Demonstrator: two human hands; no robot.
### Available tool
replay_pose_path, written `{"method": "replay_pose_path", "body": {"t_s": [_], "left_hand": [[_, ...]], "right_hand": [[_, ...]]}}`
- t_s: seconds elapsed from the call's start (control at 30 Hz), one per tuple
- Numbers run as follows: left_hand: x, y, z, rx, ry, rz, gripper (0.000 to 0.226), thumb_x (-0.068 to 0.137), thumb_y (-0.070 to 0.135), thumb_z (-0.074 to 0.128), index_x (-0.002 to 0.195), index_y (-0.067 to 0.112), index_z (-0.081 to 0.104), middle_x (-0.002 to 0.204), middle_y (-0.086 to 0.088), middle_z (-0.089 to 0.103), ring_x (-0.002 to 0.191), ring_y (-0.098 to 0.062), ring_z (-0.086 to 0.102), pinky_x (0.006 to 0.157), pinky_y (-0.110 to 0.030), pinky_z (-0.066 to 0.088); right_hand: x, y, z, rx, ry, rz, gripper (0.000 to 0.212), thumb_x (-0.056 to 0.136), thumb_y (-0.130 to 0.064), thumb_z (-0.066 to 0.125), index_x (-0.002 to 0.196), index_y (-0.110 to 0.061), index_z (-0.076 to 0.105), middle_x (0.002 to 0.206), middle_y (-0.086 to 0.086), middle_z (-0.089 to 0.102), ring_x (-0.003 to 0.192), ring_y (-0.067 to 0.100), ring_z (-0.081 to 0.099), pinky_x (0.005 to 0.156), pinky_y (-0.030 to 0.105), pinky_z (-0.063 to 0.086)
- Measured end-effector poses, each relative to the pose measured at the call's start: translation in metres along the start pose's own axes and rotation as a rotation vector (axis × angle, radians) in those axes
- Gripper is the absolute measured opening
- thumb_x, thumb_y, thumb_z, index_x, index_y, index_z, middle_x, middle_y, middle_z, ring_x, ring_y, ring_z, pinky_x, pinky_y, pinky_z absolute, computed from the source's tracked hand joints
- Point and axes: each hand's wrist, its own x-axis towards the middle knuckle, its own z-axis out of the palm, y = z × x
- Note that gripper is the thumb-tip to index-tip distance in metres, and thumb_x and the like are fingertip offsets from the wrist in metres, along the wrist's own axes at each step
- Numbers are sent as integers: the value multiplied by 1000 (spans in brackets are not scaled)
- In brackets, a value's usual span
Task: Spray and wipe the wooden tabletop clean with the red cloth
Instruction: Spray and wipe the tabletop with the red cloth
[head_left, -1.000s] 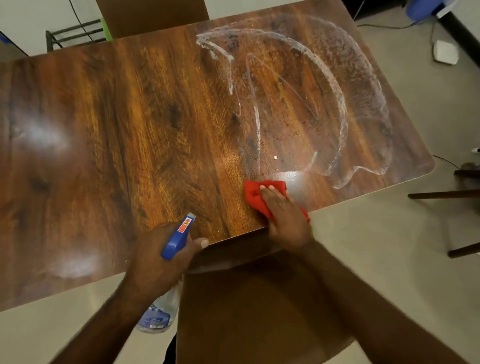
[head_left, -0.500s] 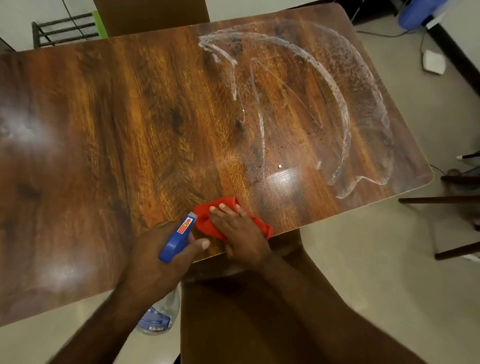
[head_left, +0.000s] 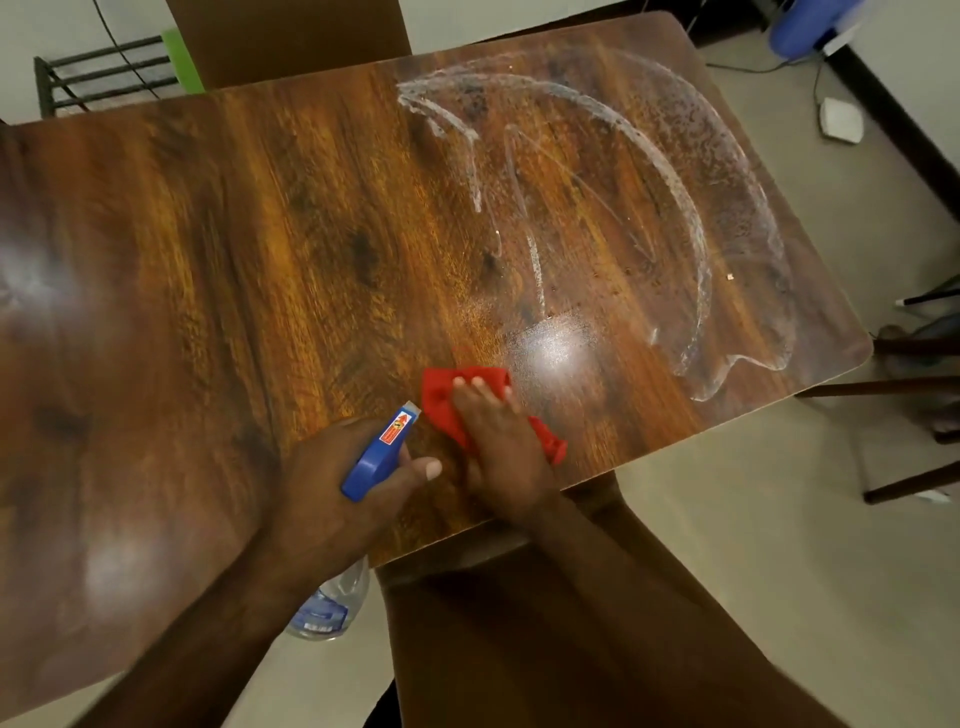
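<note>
Two hands work at the near edge of the wooden tabletop (head_left: 218, 270). Nearest, the left hand (head_left: 332, 499) is wrapped shut around the neck of a spray bottle (head_left: 382, 452), blue head up, nozzle aimed away and to the right, clear body hanging below the table edge. Just beside it, the right hand (head_left: 498, 441) lies flat, fingers spread, pressing the red cloth (head_left: 452, 400) onto the wood; the cloth's long axis runs from upper left to lower right under the palm. Farther off, up and to the right of the cloth, curved white wet streaks (head_left: 696, 228) arc across the far right part of the top, unwiped. The right hand is clearly the nearer one to them, so the next stroke likely pushes away and rightward.
</note>
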Motion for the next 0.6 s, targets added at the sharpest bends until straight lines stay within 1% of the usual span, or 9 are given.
{"method": "replay_pose_path", "body": {"t_s": [0.1, 0.13, 0.2, 0.27, 0.33, 0.4, 0.47, 0.53, 0.6], "left_hand": [[10, -1, -7, 1, -1, -2, 29, 81, 58, 64, 73, 30, 60, 66, 13, 61, 60, -12, 60, 54, -12, 43], [13, -2, -9, 6, 4, -5, 30, 81, 57, 65, 73, 28, 60, 65, 11, 60, 59, -12, 59, 55, -12, 42], [21, -5, -14, 4, 16, -24, 35, 83, 59, 69, 72, 26, 60, 61, 4, 59, 58, -15, 59, 55, -18, 46], [26, -6, -20, -3, 18, -55, 39, 82, 61, 66, 69, 25, 58, 58, -1, 57, 59, -18, 59, 55, -25, 49], [29, -5, -26, 4, 11, -54, 45, 81, 65, 63, 67, 23, 58, 57, -4, 58, 58, -19, 59, 56, -29, 50], [30, -4, -33, 2, -4, -45, 41, 81, 60, 62, 67, 22, 58, 56, -3, 58, 56, -18, 59, 56, -28, 51], [31, -4, -38, -21, -14, -40, 45, 84, 60, 66, 67, 20, 58, 56, -3, 57, 53, -20, 58, 57, -36, 54], [31, -5, -40, -17, -13, -42, 52, 80, 66, 64, 67, 15, 59, 57, -9, 58, 52, -26, 58, 57, -43, 54], [33, -2, -41, -30, -1, -53, 57, 79, 68, 67, 66, 13, 58, 58, -15, 60, 51, -27, 58, 53, -35, 53]], "right_hand": [[10, 28, -15, 14, -137, -227, 81, 90, -16, 61, 164, -17, 29, 169, 3, 33, 160, 18, 20, 132, 43, 7], [19, 45, -25, 24, -101, -156, 79, 89, -18, 56, 164, -18, 30, 168, 5, 37, 158, 21, 26, 131, 48, 12], [42, 78, -51, 30, 98, 179, 70, 94, -24, 53, 162, -24, 33, 164, 7, 42, 151, 29, 39, 125, 59, 29], [64, 100, -66, 21, 257, 457, 61, 102, -27, 55, 159, -22, 36, 158, 7, 48, 142, 31, 48, 118, 59, 40], [76, 102, -67, 4, 333, 522, 56, 104, -26, 53, 157, -15, 39, 154, 11, 52, 139, 33, 51, 118, 60, 39], [79, 86, -59, -23, 329, 558, 60, 104, -25, 53, 160, -13, 35, 161, 12, 45, 149, 33, 40, 128, 56, 21], [75, 53, -38, -35, 259, 500, 66, 105, -28, 55, 164, -13, 28, 167, 10, 35, 156, 30, 27, 129, 49, 10], [70, 13, -9, -31, 148, 276, 67, 105, -32, 52, 164, -10, 28, 169, 9, 33, 159, 28, 23, 130, 57, 14], [62, -9, 15, -54, 2, 23, 69, 102, -34, 47, 164, -9, 30, 169, 8, 33, 159, 27, 23, 129, 58, 16]]}}
